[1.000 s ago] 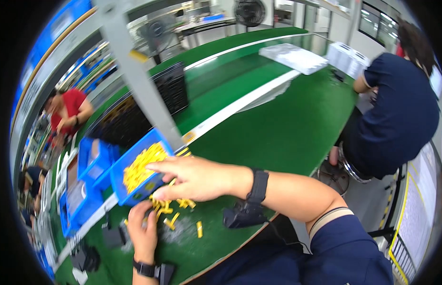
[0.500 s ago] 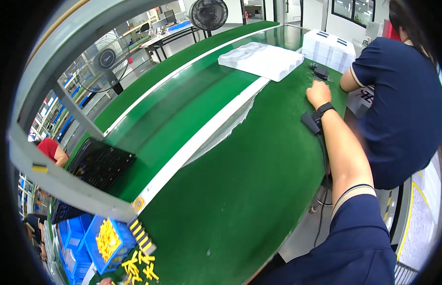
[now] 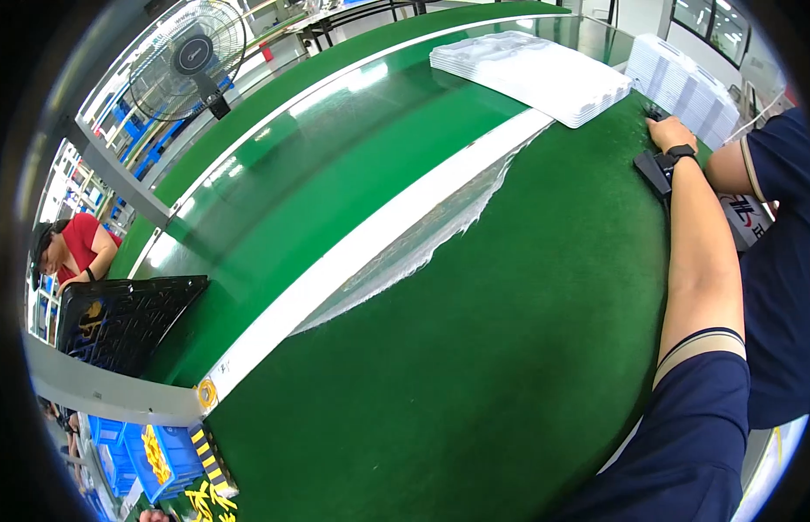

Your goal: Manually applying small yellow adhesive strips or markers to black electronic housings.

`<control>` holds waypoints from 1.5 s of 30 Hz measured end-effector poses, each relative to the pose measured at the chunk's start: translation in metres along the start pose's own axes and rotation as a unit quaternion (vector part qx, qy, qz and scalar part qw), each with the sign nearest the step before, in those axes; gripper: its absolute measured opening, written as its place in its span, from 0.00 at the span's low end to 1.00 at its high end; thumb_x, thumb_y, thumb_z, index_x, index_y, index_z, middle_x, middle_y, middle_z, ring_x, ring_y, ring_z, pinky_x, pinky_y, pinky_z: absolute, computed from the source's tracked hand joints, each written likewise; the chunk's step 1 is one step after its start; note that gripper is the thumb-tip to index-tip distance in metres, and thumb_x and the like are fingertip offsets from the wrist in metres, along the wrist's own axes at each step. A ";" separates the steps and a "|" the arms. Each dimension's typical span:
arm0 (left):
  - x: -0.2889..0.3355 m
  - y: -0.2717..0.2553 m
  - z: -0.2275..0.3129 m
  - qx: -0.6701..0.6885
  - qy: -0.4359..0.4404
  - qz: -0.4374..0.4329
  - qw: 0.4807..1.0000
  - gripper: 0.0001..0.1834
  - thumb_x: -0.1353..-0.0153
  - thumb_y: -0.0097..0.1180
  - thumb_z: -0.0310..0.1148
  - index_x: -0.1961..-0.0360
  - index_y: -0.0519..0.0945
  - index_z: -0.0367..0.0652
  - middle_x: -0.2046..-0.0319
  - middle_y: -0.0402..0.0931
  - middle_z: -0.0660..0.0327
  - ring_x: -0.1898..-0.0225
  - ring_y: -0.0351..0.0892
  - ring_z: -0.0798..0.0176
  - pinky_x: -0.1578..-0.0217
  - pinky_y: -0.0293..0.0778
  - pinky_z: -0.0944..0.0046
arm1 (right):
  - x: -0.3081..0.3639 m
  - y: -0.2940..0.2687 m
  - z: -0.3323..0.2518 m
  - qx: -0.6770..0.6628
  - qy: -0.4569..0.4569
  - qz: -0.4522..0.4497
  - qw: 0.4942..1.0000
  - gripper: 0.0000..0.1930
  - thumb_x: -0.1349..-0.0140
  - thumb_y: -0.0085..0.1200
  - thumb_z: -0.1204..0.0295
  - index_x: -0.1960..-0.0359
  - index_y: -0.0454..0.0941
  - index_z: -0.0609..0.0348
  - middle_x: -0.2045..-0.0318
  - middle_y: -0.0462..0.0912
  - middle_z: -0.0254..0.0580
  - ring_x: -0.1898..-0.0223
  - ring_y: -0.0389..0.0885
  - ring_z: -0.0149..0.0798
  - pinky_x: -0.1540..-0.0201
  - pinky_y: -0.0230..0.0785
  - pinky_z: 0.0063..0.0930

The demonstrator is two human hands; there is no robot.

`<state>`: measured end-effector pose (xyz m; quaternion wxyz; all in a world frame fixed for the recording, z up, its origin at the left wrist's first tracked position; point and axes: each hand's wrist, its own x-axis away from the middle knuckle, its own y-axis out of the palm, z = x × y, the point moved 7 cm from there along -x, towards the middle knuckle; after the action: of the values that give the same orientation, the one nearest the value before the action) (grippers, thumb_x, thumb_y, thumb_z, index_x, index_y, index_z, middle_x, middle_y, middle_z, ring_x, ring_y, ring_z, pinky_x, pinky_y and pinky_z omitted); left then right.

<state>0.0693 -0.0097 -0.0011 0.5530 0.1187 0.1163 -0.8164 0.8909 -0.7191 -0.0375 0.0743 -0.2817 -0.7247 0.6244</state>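
Observation:
My right arm stretches far across the green table. At its end my right hand has its fingers bent down onto a small black block, which looks like a power adapter; the hand covers most of it. A black band circles that wrist, and beside it sits a black boxy device. At the lower left edge only a bit of my left hand shows, close to loose yellow plastic pieces and a blue bin of such pieces. Its fingers cannot be made out.
Stacked white sheets or trays lie at the far side, beside another white stack. A co-worker in a dark shirt sits close on the right. A grey metal frame and a black moulded tray stand at left, near a person in red.
My right hand has moved forward onto the black block, which showed just beyond it before. The view has turned, so the table scene appears shifted.

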 end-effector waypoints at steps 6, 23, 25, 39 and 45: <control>0.001 -0.003 -0.009 -0.003 -0.006 -0.006 1.000 0.13 0.40 0.49 0.30 0.59 0.74 0.30 0.63 0.75 0.51 0.60 0.74 0.57 0.55 0.70 0.59 | 0.001 0.014 0.016 0.012 -0.013 0.033 0.999 0.27 0.36 0.24 0.60 0.49 0.72 0.63 0.46 0.71 0.59 0.42 0.66 0.55 0.39 0.55 0.43; 0.047 0.081 0.057 -0.084 0.039 -0.254 0.963 0.06 0.46 0.53 0.26 0.68 0.77 0.34 0.72 0.75 0.57 0.70 0.74 0.65 0.66 0.69 0.66 | 0.521 -0.146 -0.028 -0.426 -0.413 -0.395 0.702 0.25 0.42 0.49 0.72 0.42 0.65 0.62 0.62 0.77 0.37 0.63 0.73 0.30 0.58 0.66 0.24; 0.062 0.092 0.055 -0.085 0.023 -0.322 0.942 0.10 0.48 0.56 0.28 0.64 0.77 0.34 0.68 0.77 0.55 0.67 0.75 0.65 0.64 0.70 0.66 | 0.600 -0.156 -0.038 -0.466 -0.361 -0.573 0.570 0.21 0.38 0.49 0.69 0.44 0.67 0.62 0.66 0.75 0.30 0.65 0.70 0.23 0.60 0.66 0.18; 0.073 0.032 0.013 0.061 -0.184 -0.476 0.858 0.19 0.45 0.61 0.33 0.54 0.74 0.37 0.63 0.74 0.67 0.62 0.70 0.74 0.57 0.67 0.71 | 0.838 -0.204 -0.097 -0.306 -0.502 -0.681 0.436 0.20 0.39 0.51 0.55 0.69 0.81 0.63 0.75 0.81 0.38 0.72 0.78 0.29 0.67 0.72 0.24; 0.062 0.049 0.000 -0.069 -0.126 -0.506 0.850 0.21 0.47 0.61 0.36 0.55 0.76 0.35 0.64 0.78 0.59 0.63 0.75 0.68 0.58 0.69 0.69 | 0.729 -0.177 -0.169 -0.426 -0.449 -0.490 0.614 0.05 0.47 0.50 0.78 0.71 0.79 0.62 0.77 0.79 0.34 0.78 0.73 0.25 0.74 0.67 0.19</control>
<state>0.0920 -0.0818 -0.0243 0.0795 -0.0990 0.1453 -0.9812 0.3071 -0.2185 -0.0126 -0.0944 0.4310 -0.8822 0.1643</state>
